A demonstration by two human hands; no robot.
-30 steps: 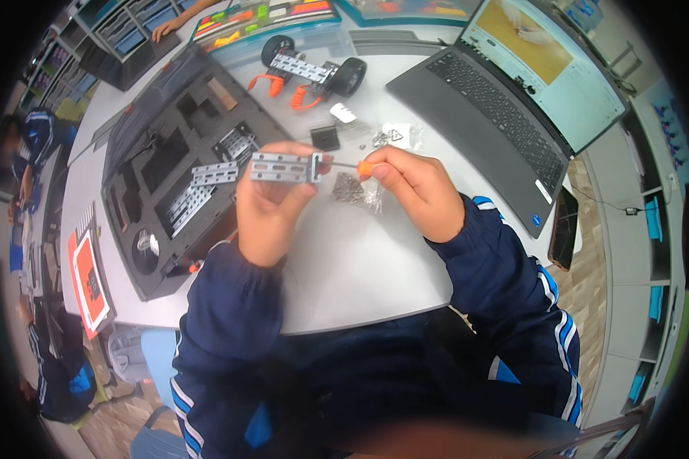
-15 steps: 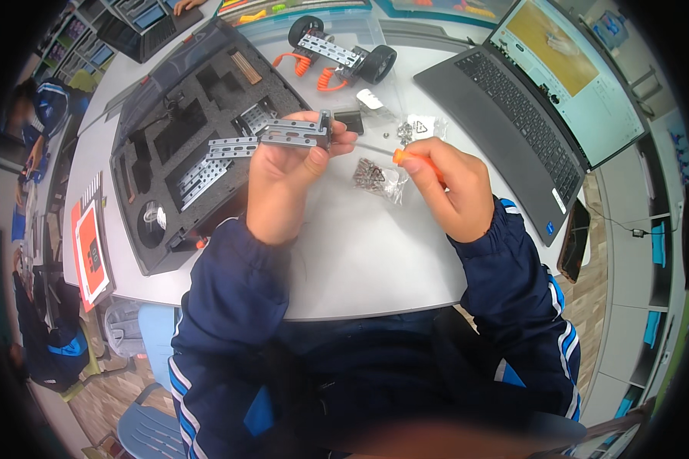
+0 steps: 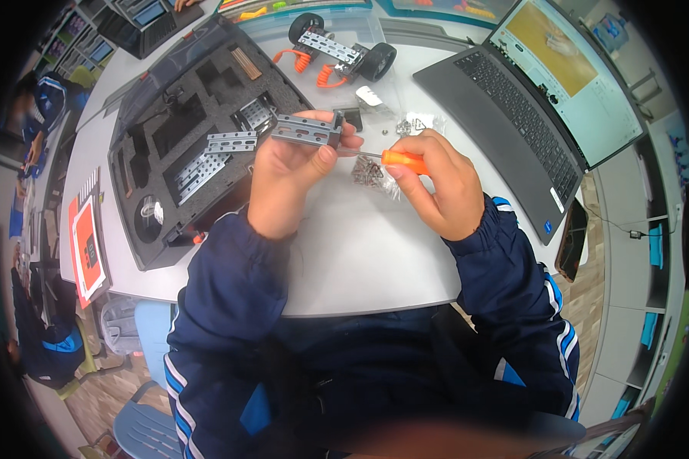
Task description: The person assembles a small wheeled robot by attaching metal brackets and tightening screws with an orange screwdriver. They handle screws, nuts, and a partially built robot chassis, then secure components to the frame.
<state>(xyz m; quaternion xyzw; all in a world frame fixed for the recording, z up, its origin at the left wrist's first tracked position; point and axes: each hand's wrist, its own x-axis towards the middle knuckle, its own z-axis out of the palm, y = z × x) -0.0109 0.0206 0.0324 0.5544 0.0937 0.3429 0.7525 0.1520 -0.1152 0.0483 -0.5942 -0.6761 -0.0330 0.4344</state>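
My left hand [image 3: 283,183] is closed around a grey perforated metal beam [image 3: 302,131], gripping it near its dark right end. In my right hand [image 3: 450,187] is a screwdriver with an orange handle [image 3: 402,161], pinched between thumb and fingers. Its thin shaft points left at the end of the beam, by my left fingertips. Whether the tip touches a screw there cannot be made out. Just below the shaft, a clear bag of small screws [image 3: 370,174] lies on the table. Beyond it are loose small nuts beside another clear bag [image 3: 429,122].
An open black case [image 3: 142,237] with foam slots and perforated metal parts [image 3: 203,174] sits at the left. At the back stands a two-wheeled metal chassis [image 3: 331,49] with coiled orange cables. An open laptop [image 3: 505,122] and a phone [image 3: 573,241] are on the right.
My right hand has shifted left and turned, bringing the screwdriver's shaft to the beam's end. My left hand has moved slightly right with the beam.
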